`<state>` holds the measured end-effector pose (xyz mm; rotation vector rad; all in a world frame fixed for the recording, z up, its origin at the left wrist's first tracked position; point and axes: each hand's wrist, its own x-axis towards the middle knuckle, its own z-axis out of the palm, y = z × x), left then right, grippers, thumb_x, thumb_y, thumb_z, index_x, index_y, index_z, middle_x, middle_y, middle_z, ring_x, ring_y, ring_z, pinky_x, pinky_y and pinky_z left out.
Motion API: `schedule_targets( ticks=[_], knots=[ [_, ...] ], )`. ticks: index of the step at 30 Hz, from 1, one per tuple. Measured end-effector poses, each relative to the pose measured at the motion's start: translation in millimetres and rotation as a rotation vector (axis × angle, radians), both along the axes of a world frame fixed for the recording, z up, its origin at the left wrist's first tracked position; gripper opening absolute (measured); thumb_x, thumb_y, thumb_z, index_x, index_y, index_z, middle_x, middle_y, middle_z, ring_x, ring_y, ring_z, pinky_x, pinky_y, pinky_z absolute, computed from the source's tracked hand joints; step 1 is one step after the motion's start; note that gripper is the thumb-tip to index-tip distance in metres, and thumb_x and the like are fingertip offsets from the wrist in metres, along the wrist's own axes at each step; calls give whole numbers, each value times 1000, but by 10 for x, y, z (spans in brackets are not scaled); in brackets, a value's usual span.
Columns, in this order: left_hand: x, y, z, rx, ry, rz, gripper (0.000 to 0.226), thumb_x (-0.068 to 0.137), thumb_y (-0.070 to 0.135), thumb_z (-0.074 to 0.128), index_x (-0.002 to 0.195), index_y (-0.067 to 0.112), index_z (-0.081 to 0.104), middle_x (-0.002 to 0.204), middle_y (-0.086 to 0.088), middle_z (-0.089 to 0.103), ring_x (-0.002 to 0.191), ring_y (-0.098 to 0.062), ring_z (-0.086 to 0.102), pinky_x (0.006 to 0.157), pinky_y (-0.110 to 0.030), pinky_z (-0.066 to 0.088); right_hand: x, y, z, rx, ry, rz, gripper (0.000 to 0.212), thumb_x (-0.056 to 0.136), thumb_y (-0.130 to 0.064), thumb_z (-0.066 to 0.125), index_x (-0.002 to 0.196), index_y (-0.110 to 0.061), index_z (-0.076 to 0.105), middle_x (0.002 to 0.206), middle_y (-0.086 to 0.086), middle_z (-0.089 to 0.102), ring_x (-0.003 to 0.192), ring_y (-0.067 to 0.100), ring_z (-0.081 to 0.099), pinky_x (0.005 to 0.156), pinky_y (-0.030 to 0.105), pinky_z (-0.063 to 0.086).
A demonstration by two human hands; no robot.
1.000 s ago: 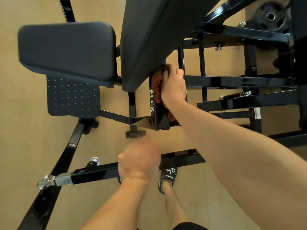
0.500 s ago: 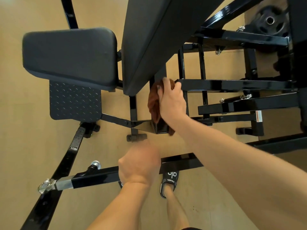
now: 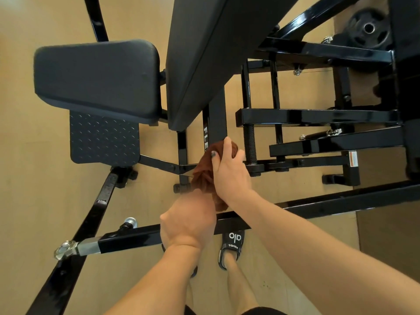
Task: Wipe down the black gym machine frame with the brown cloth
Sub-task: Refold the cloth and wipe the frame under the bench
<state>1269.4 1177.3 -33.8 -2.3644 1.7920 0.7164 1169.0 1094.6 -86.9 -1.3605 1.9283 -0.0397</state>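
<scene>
Low on the post (image 3: 217, 114), the right hand (image 3: 229, 171) clamps the cloth (image 3: 204, 171) for wiping; left hand (image 3: 187, 220) curls, grip unclear.

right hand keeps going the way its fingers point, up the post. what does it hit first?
Likely the underside of the backrest pad, where the FLEX post disappears. Right hand grips the brown cloth; depth unclear.

Tan floor (image 3: 34, 201) throughout; darker brown mat (image 3: 391, 235) at right; even light
</scene>
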Motion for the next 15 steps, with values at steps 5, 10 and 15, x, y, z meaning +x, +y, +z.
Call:
schedule_targets(
  ticks=[5, 10, 15],
  knots=[
    [21, 37, -85, -15, 0, 1, 26, 99, 37, 43, 76, 29, 53, 62, 10, 52, 57, -12, 53, 53, -33, 54, -19, -792, -127, -176, -46, -117, 45, 109, -47, 26, 149, -26, 26, 129, 12, 45, 104, 27, 60, 82, 37, 58],
    [33, 52, -121, -29, 6, -3, 27, 97, 38, 42, 75, 30, 53, 63, 11, 52, 57, -11, 54, 52, -32, 53, 53, -764, -7, -174, 93, 17, 59, 108, -51, 24, 160, -28, 9, 141, 16, 41, 114, 29, 58, 85, 36, 53],
    [6, 32, -48, -24, -5, -15, 28, 99, 39, 40, 74, 31, 50, 63, 11, 51, 56, -9, 52, 51, -32, 54, 51, 21, 134, 23, 101, 143, 68, 105, -56, 25, 159, -31, -8, 148, 18, 29, 110, 26, 59, 84, 36, 56]
  ],
)
